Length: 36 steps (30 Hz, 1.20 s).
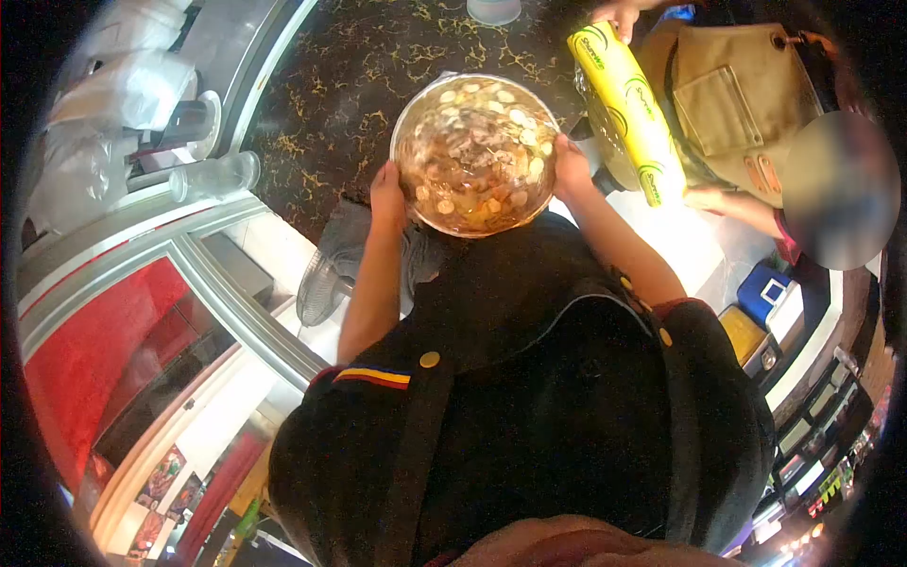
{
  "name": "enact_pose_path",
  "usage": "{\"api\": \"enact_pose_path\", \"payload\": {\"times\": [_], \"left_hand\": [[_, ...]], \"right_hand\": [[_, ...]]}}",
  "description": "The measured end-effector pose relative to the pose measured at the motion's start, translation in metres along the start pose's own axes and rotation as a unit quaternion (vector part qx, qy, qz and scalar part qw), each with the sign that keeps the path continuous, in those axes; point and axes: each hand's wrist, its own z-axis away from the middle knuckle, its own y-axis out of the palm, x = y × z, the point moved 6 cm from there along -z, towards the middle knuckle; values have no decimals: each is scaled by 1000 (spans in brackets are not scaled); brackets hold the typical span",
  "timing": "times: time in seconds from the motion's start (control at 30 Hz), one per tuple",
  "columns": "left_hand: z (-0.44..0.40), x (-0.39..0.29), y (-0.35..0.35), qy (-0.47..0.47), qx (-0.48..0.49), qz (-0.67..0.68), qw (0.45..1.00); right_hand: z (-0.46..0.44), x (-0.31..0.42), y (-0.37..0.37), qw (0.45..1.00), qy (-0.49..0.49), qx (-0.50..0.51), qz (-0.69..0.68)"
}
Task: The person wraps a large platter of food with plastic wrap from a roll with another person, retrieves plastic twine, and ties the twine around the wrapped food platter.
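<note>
A round bowl [475, 154] of food, with pale round slices and brown pieces under a shiny, clear surface, is at the upper middle. My left hand [386, 193] grips its left rim, and my right hand [571, 166] grips its right rim. Its far edge lies over the dark, gold-veined counter. To the right, a co-worker in a tan apron [723, 90] holds a long yellow roll box [631, 113] by both ends, close to my right hand.
Plastic bags [80, 180] and a clear plastic cup [215, 177] lie on the left. A fan [324, 288] and grey cloth are beside my left forearm. A white container [494, 10] stands at the counter's far side. A blue box [763, 294] is at the lower right.
</note>
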Motion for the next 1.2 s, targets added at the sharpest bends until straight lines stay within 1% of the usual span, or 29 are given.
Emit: {"api": "enact_pose_path", "payload": {"times": [0.1, 0.17, 0.2, 0.23, 0.3, 0.37, 0.4, 0.43, 0.47, 0.53, 0.6, 0.63, 0.67, 0.7, 0.73, 0.77, 0.8, 0.83, 0.87, 0.9, 0.93, 0.97, 1.0, 1.03, 1.07, 1.1, 1.13, 1.17, 1.2], "left_hand": [[-25, -3, 11, -17, 37, -63, 997], [-35, 2, 12, -14, 47, -161, 986], [-43, 5, 11, -19, 54, -163, 985], [-51, 10, 6, -32, 70, -187, 979], [-64, 21, -6, -52, 80, -208, 973], [-82, 30, -14, -95, 119, -351, 924], [-109, 44, -27, -47, 115, -437, 891], [-83, -6, 4, 38, 48, -574, 816], [-51, -56, 49, 123, -19, -690, 713], [-59, -72, 93, 341, 7, -582, 738], [-59, -67, 149, 370, 186, -521, 747], [-63, -63, 163, 371, 188, -519, 747], [-71, -52, 177, 331, 206, -588, 708], [-76, -43, 187, 291, 222, -653, 663], [-82, -40, 191, 240, 244, -675, 654], [-85, -45, 196, 246, 249, -674, 651], [-92, -48, 197, 226, 237, -692, 644], [-95, -54, 197, 205, 223, -710, 636], [-98, -58, 195, 172, 223, -737, 614], [-110, -54, 186, 175, 227, -738, 610], [-131, -50, 172, 204, 204, -726, 624], [-141, -49, 168, 233, 182, -713, 635], [-113, -69, 171, 218, 179, -586, 759], [-97, -75, 183, 215, 182, -588, 758], [-81, -68, 189, 108, 243, -418, 869], [-65, -59, 195, -4, 284, -222, 933], [-57, -56, 204, -6, 278, -220, 935], [-54, -51, 215, -36, 282, -162, 945], [-55, -48, 221, -65, 285, -105, 950]], "right_hand": [[-4, -13, -26, 1000, -18, -2, 15], [8, -4, -28, 994, -41, 6, 101], [11, -7, -30, 995, -13, -18, 99], [0, -19, -46, 995, -12, -27, 99], [-25, -52, -73, 997, 30, -9, 73], [-3, -34, -61, 997, 42, -7, 65], [5, -28, -55, 993, 58, 11, 100], [10, -20, -49, 988, 70, 29, 133], [17, -12, -46, 981, 97, 20, 165], [11, -11, -53, 979, 73, 29, 187], [3, -7, -58, 975, 50, 37, 213], [2, -6, -59, 969, 50, 5, 242], [3, -5, -61, 962, 50, -28, 268], [9, -2, -58, 963, 46, -33, 265], [17, 5, -52, 971, 38, -20, 237], [22, 12, -48, 978, 29, -8, 208], [5, 7, -64, 945, -34, 18, 326], [12, 12, -66, 946, -38, 12, 322], [25, 19, -68, 936, -74, 8, 345], [42, 29, -65, 924, -108, 4, 368], [60, 36, -58, 958, -35, 34, 283], [72, 46, -52, 959, -37, 30, 278], [83, 54, -44, 973, -52, 46, 219], [92, 59, -36, 983, -64, 63, 160], [93, 59, -26, 994, -44, 96, 39], [86, 57, -20, 995, -35, 97, -18], [76, 54, -15, 993, -3, 84, -85], [69, 51, -11, 986, 29, 71, -151], [64, 48, -6, 985, 35, 75, -149]]}}
